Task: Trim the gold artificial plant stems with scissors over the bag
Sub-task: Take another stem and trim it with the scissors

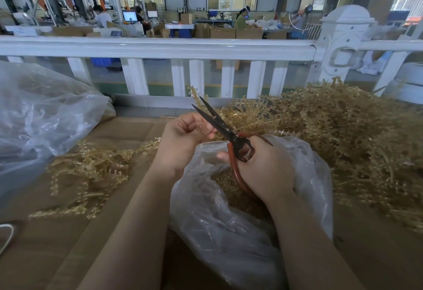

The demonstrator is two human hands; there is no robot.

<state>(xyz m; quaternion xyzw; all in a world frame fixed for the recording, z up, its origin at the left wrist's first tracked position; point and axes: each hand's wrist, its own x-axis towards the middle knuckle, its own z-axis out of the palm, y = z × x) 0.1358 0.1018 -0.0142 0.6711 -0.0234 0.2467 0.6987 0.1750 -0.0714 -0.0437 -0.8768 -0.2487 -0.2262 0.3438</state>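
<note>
Nearest, a crumpled clear plastic bag (229, 232) on flat brown cardboard (57, 244), gold trimmings inside. Left, a loose scatter of gold artificial plant stems (91, 170); right, a big tangled heap of them (343, 134). Far left, another clear plastic bag (34, 117). Over the bag, right hand (265, 166) gripping red-handled black-bladed scissors (231, 136), blades parted, tips up-left. Left hand (183, 138) pinching a thin gold stem (207, 134) at the blades. Beyond, a white railing (160, 48).
</note>
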